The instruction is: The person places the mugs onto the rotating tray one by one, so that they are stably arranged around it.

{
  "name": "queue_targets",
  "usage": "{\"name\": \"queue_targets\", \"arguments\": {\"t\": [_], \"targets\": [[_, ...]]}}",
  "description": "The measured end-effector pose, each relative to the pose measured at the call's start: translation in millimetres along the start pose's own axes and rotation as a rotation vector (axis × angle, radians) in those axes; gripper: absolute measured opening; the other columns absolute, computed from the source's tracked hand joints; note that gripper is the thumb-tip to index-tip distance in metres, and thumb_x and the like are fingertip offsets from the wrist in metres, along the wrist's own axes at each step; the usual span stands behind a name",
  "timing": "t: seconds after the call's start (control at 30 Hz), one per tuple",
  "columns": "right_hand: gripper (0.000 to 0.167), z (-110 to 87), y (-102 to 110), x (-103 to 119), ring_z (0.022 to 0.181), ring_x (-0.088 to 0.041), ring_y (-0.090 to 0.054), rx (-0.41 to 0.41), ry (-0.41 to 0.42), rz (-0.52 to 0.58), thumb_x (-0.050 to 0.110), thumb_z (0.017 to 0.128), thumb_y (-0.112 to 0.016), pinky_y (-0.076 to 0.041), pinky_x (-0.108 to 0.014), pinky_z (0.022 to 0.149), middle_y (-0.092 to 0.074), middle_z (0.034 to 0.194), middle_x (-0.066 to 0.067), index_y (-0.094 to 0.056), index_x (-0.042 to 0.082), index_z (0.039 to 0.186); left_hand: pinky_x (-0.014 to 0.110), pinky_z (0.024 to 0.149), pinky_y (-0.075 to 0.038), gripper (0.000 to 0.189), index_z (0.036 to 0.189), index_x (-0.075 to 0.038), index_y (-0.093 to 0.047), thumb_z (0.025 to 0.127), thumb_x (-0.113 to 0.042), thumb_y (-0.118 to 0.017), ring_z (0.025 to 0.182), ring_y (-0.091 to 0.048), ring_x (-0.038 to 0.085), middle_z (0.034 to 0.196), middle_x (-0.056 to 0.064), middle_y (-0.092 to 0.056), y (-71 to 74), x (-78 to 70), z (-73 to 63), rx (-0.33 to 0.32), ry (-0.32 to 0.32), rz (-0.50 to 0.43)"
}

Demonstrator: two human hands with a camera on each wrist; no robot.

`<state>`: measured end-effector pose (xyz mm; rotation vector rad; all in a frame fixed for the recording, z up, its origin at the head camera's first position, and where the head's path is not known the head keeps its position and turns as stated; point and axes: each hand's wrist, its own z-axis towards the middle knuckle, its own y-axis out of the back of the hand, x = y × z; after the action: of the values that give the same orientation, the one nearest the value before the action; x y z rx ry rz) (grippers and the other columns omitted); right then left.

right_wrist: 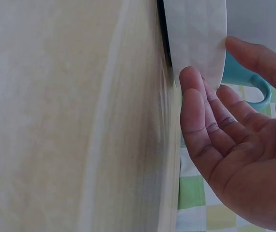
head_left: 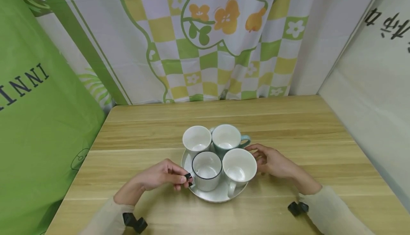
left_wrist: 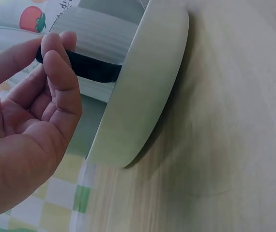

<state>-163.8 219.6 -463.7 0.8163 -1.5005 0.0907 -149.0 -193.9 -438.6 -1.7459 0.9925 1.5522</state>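
My left hand (head_left: 166, 174) pinches the black handle (left_wrist: 97, 68) of a white mug with a dark rim (head_left: 206, 165) between thumb and fingertips. This mug stands in a round white dish (head_left: 219, 196) with raised sides. At the dish's right side is my right hand (head_left: 272, 162); in the right wrist view its thumb (right_wrist: 254, 55) lies at the dish's rim and its fingers against the outer wall. A white mug (head_left: 240, 165), a second white mug (head_left: 196, 139) and a teal mug (head_left: 225, 137) share the dish. The dish hides their lower parts in the left wrist view.
The dish stands on a wood-grain table (head_left: 153, 128). Behind it hangs a checkered curtain (head_left: 221, 71). Green cloth (head_left: 41, 103) flanks the table on the left, and a white panel (head_left: 368, 96) with dark lettering on the right.
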Motion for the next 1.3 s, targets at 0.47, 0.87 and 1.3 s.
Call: {"name": "queue_targets", "arguments": {"t": [0.47, 0.87, 1.3], "targets": [[0.063, -1.5, -0.9, 1.1, 0.087, -0.023, -0.070, 0.003, 0.007, -0.005, 0.003, 0.085, -0.076, -0.059, -0.036, 0.062, -0.066, 0.114, -0.022, -0.047, 0.001, 0.140, 0.023, 0.072, -0.059, 0.033, 0.116, 0.013, -0.066, 0.095, -0.012, -0.067, 0.077, -0.067, 0.005, 0.103, 0.039, -0.067, 4.3, -3.5, -3.0, -0.068, 0.046, 0.088], [0.063, -1.5, 0.0, 1.0, 0.087, -0.022, -0.070, 0.002, 0.018, -0.005, 0.004, 0.085, -0.077, -0.059, -0.035, 0.063, -0.067, 0.114, -0.023, -0.047, 0.002, 0.140, 0.020, 0.072, -0.057, 0.033, 0.118, 0.009, -0.066, 0.090, -0.006, -0.072, 0.077, -0.068, 0.003, 0.100, 0.032, -0.070, 3.1, 0.2, -2.3, -0.260, 0.048, 0.176], [0.062, -2.1, -0.3, 2.2, 0.088, -0.022, -0.069, -0.003, 0.016, -0.022, 0.004, 0.085, -0.076, -0.059, -0.034, 0.064, -0.067, 0.114, -0.023, -0.048, 0.002, 0.140, 0.025, 0.072, -0.059, 0.029, 0.122, 0.005, -0.066, 0.096, -0.008, -0.065, 0.079, -0.067, 0.008, 0.095, 0.030, -0.069, 21.2, 6.2, 6.2, -0.184, 0.019, 0.211]]}}
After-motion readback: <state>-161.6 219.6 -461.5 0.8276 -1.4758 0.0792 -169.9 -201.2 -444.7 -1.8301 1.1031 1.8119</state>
